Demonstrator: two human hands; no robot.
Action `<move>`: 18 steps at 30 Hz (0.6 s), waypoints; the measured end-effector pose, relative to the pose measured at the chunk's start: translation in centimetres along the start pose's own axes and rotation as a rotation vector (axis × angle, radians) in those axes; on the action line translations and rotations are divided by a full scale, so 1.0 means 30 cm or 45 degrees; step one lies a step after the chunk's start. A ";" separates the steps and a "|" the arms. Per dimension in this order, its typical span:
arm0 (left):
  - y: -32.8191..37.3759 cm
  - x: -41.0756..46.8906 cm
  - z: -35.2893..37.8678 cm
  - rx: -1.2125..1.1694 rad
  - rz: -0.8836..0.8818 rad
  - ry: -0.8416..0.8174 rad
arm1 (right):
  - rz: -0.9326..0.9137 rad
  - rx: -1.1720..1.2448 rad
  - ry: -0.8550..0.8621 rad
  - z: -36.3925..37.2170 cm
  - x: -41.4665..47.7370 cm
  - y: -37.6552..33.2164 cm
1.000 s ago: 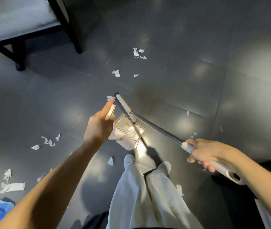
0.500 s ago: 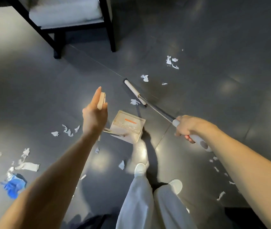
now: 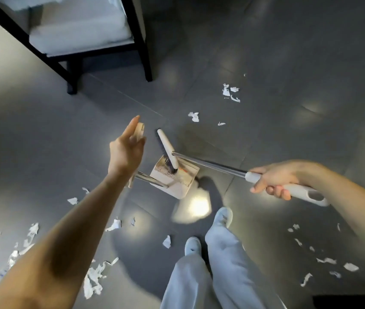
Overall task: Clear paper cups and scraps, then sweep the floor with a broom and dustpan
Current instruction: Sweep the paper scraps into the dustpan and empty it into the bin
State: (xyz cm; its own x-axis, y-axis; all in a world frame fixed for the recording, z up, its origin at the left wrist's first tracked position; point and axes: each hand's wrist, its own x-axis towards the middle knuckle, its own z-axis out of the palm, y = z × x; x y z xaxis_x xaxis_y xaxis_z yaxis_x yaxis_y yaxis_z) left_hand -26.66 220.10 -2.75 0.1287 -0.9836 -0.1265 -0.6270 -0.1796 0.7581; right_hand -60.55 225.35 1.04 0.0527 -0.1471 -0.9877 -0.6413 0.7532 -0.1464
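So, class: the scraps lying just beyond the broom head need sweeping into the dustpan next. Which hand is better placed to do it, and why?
Right. The right hand grips the broom, whose head sits by those scraps; the left hand steadies the dustpan by its handle.

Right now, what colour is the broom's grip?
White, on the broom's grip in the right hand; head view.

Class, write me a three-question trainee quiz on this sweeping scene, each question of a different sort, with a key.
1. True or false: the broom head rests over the dustpan.
2. Which hand grips the broom handle? A left B right C both
3. Fill in: paper scraps lie on the ____.

Key: 1 true. 2 B, the right hand; the left hand holds the dustpan handle. 3 floor.
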 end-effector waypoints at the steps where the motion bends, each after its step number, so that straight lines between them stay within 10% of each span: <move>1: 0.020 0.023 0.017 -0.006 -0.004 -0.004 | -0.015 0.018 0.017 -0.041 -0.012 -0.007; 18: 0.338 0.618 0.282 0.089 -0.075 0.045 | -0.120 -0.078 0.354 -0.652 0.271 -0.358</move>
State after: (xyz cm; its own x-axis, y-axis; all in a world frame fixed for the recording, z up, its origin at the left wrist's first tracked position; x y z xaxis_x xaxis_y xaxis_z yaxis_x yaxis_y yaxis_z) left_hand -37.12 199.90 -2.82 0.1935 -0.9702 -0.1458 -0.6696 -0.2393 0.7031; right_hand -68.19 203.52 -4.35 -0.0919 -0.3909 -0.9158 -0.6888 0.6892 -0.2250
